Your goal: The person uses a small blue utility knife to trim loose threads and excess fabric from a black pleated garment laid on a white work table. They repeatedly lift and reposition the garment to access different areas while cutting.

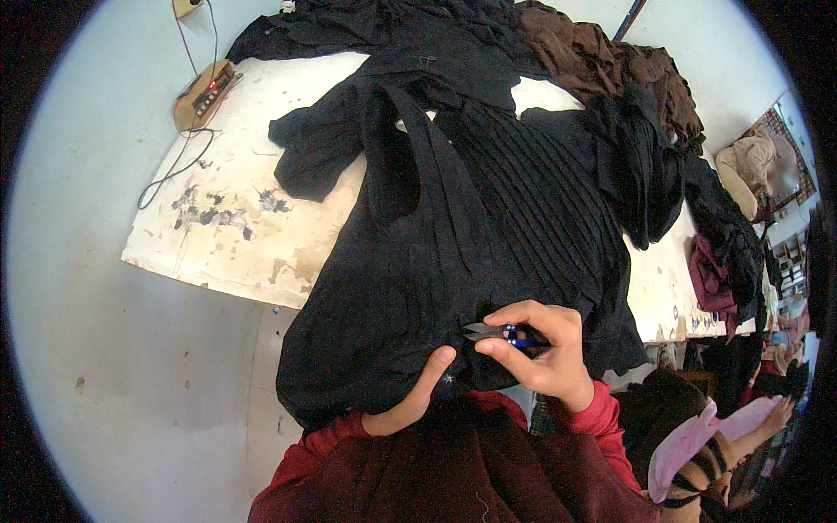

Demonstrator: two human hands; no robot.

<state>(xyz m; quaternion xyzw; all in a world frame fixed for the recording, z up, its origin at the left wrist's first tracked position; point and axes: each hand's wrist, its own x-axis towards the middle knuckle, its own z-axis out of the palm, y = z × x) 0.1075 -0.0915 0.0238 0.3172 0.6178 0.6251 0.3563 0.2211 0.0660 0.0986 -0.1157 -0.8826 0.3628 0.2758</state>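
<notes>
A black pleated garment (392, 279) drapes over the table and hangs past its front edge toward me. Its near part is held by my left hand (408, 405), the thumb lying on top and the fingers hidden by the cloth. In my right hand (558, 357) is a pair of blue-handled thread snips (516, 336), pinched between thumb and forefinger. Their dark blades point left, just over the fabric and close to my left thumb. A small white tuft of thread (449, 378) shows on the black cloth beside that thumb.
The pale, stained table (261, 270) carries dark thread scraps (218, 213) at left. A power strip (207, 100) with a cord sits on its left edge. Black cloth (349, 26) and brown cloth (575, 52) are heaped at the back. Other people are at the right, one nearby in pink (684, 444).
</notes>
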